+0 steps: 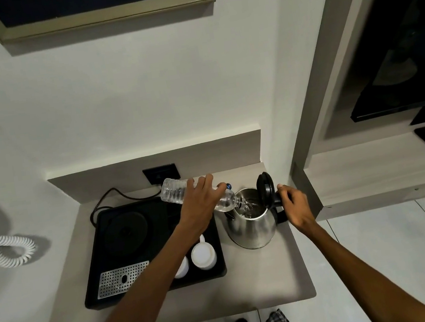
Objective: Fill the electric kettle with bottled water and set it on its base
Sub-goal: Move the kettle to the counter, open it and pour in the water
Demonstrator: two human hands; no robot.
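Observation:
A steel electric kettle [253,226] stands on the grey shelf [267,283], its black lid [265,188] flipped up. My right hand [294,203] grips the kettle's black handle. My left hand [202,201] holds a clear plastic water bottle [174,193] tilted down to the right, its neck over the kettle's opening, and water runs into the kettle. The round black kettle base [126,231] sits on the black tray [166,283] to the left, with nothing on it.
Two white cups [203,255] stand upside down in the tray's front right, beside a perforated metal drip grid [119,280]. A black cord [106,200] runs to a wall socket [161,174]. A white coiled phone cord [5,249] hangs at the left. A wooden cabinet [374,171] stands at the right.

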